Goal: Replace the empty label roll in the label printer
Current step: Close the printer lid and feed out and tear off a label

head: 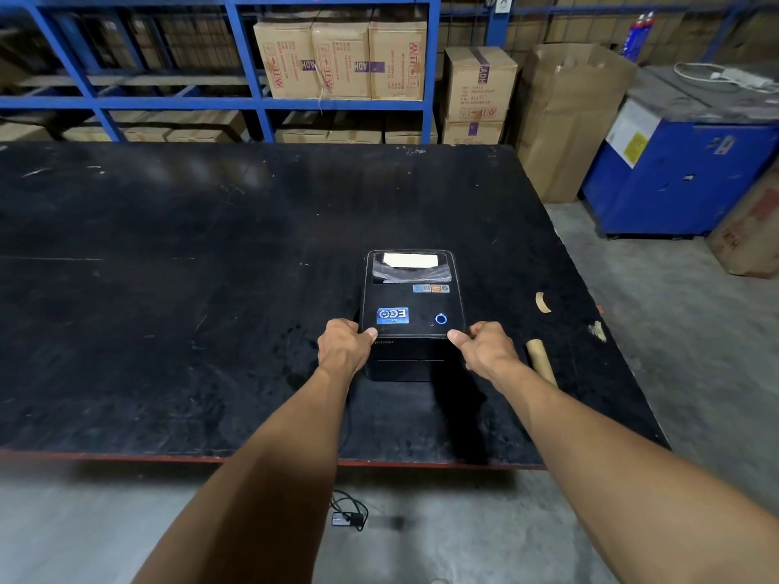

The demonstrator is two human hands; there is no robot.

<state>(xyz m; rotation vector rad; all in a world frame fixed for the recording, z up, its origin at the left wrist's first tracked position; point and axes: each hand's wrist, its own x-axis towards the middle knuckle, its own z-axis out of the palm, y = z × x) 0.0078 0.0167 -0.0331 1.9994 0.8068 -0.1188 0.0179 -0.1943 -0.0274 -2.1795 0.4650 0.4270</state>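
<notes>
A black label printer (411, 305) stands on the black table (168, 267), lid down, with a white label roll visible through its clear top window (411, 263) and a blue ring light lit on the lid. My left hand (343, 345) grips the printer's front left corner, thumb on the lid. My right hand (484, 345) grips the front right corner the same way. A bare cardboard core (541, 360) lies on the table just right of my right hand.
A curled brown paper scrap (543, 302) lies right of the printer. The table's right edge runs close by. Blue shelving with cardboard boxes (341, 59) stands behind, a blue machine (683, 162) at the right. A power adapter (347, 518) lies on the floor.
</notes>
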